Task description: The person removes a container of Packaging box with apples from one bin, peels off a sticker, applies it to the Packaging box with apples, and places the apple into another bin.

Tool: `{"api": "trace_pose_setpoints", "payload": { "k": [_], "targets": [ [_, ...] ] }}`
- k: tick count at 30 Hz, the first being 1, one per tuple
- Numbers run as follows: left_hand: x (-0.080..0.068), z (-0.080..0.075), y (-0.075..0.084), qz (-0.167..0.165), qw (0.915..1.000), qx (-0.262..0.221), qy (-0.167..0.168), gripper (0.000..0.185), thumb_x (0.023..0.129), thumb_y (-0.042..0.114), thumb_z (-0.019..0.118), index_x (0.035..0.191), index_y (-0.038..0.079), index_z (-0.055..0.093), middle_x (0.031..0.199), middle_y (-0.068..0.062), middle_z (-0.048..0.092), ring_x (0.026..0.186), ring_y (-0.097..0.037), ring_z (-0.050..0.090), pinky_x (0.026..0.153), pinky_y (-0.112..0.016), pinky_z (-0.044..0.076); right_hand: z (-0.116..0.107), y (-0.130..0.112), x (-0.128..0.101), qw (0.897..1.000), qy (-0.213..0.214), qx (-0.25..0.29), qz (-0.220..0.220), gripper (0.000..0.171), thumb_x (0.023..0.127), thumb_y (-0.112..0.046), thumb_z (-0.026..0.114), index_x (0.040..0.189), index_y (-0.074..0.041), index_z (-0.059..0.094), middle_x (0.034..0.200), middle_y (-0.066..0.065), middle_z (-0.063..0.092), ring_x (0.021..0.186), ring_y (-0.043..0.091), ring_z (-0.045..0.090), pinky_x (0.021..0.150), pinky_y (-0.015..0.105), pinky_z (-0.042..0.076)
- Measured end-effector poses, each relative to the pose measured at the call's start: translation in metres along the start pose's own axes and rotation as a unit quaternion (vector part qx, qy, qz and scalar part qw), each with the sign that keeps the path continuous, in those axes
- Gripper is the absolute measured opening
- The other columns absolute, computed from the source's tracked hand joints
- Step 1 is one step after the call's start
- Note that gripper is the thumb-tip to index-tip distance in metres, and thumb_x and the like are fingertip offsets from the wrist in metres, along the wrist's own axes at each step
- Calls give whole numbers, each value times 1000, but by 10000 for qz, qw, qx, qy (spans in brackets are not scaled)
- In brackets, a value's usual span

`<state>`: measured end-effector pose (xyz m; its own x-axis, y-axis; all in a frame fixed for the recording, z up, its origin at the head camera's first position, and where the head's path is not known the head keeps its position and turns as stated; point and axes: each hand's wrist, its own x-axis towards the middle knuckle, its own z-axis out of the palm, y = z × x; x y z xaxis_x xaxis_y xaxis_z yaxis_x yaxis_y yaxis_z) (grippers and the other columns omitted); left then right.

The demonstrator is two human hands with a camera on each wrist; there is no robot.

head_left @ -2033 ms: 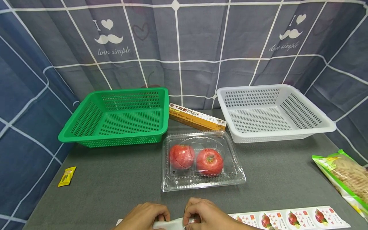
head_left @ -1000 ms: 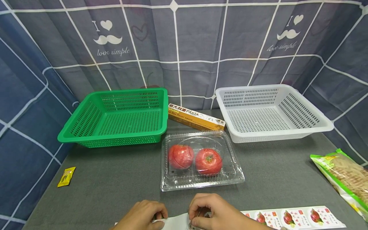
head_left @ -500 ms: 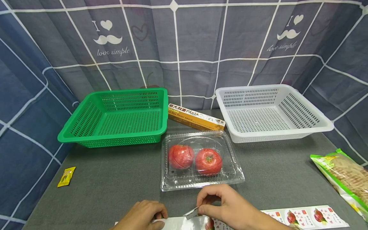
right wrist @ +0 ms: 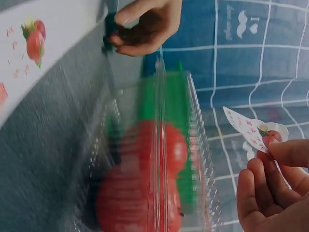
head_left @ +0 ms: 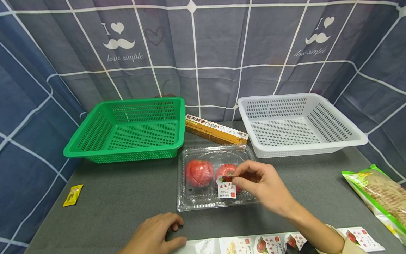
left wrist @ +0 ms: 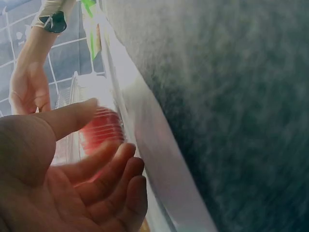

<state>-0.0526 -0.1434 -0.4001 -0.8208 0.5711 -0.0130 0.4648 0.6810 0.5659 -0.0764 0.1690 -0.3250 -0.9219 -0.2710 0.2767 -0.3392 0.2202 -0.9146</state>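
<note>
My right hand [head_left: 234, 179] pinches a small white tomato sticker [head_left: 226, 187] between thumb and fingers, just above the lid of a clear clamshell box [head_left: 190, 201]. Two red tomatoes [head_left: 200, 173] lie in the box. In the right wrist view the sticker [right wrist: 246, 129] hangs from my fingertips [right wrist: 285, 152] beside the box [right wrist: 193, 121]. My left hand [head_left: 155, 234] rests on the grey table with loosely curled fingers and holds nothing. It lies by the left end of a sticker strip [head_left: 247, 244]. The left wrist view shows that palm [left wrist: 72, 183] beside the strip [left wrist: 149, 145].
A green basket [head_left: 123, 152] stands at the back left and a white basket [head_left: 298, 151] at the back right. A pasta box [head_left: 215, 128] lies between them. A yellow sachet [head_left: 73, 195] lies at the left, a noodle bag [head_left: 380, 197] at the right edge.
My right hand peeled a sticker off the strip and carried it up and forward over the clamshell. My left hand let go of the strip's end and stayed near the table's front edge.
</note>
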Motion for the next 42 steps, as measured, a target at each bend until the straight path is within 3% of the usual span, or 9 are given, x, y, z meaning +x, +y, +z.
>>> {"api": "trace_pose_setpoints", "payload": {
  "k": [5,8,11,14,18,27,30,37,42],
  "targets": [
    [3,-8,8,-970,9933,-605,149,65,78,53,79,122,9,59,105,8,61,91,-9,58,76,-39,50,-2,6,16,9993,104,-201,282,7,88,-1,71,91,-6,68,79,7,66,65,27,61,57,28,50],
    [8,-13,17,-1898,9737,-1239,214,94,74,58,80,143,4,43,130,-8,57,112,-24,58,89,-48,50,-2,11,24,9990,59,-202,388,6,87,0,71,91,-3,67,77,11,66,64,29,62,56,29,50],
    [14,-16,22,-2392,9541,-1739,476,105,74,56,81,152,7,30,148,-14,44,123,-30,53,94,-49,48,-2,14,31,9986,-4,-176,496,6,88,0,70,92,0,66,77,16,66,63,29,62,55,30,50],
    [16,-16,24,-2287,9446,-2195,855,102,78,50,81,154,12,24,153,-15,36,126,-32,51,94,-47,48,-2,16,36,9981,-41,-277,549,5,87,0,71,90,0,67,76,16,66,62,29,62,53,29,50],
    [19,-15,24,-1794,9351,-2777,1275,93,85,41,78,156,19,21,155,-17,30,127,-34,49,93,-44,49,-2,19,42,9975,-107,-519,472,5,86,1,71,90,-2,68,81,11,66,64,31,61,55,30,51],
    [32,-13,22,-1374,9213,-3249,1634,77,90,36,73,153,35,27,155,-15,28,128,-37,48,91,-42,51,3,26,51,9954,-209,-914,187,9,87,5,68,88,-4,70,80,5,66,66,24,60,56,29,50],
    [36,-10,20,-1307,9159,-3406,1677,74,92,33,72,153,33,30,154,-16,29,126,-36,50,91,-44,51,4,28,51,9943,-199,-1044,71,11,86,6,69,87,-4,70,80,4,66,67,21,61,58,29,51],
    [47,-12,17,-1319,8725,-4425,1597,67,95,22,67,153,20,33,151,-23,32,121,-34,56,87,-40,53,7,28,52,9904,-140,-1370,78,12,84,5,72,85,-7,70,79,0,66,68,16,62,61,30,54],
    [49,-14,17,-1307,8672,-4569,1485,62,94,19,69,149,19,41,151,-21,34,118,-32,58,87,-42,53,9,30,52,9887,-92,-1495,73,12,84,4,73,86,-8,70,80,-1,67,69,15,62,60,29,53]
  ]
}}
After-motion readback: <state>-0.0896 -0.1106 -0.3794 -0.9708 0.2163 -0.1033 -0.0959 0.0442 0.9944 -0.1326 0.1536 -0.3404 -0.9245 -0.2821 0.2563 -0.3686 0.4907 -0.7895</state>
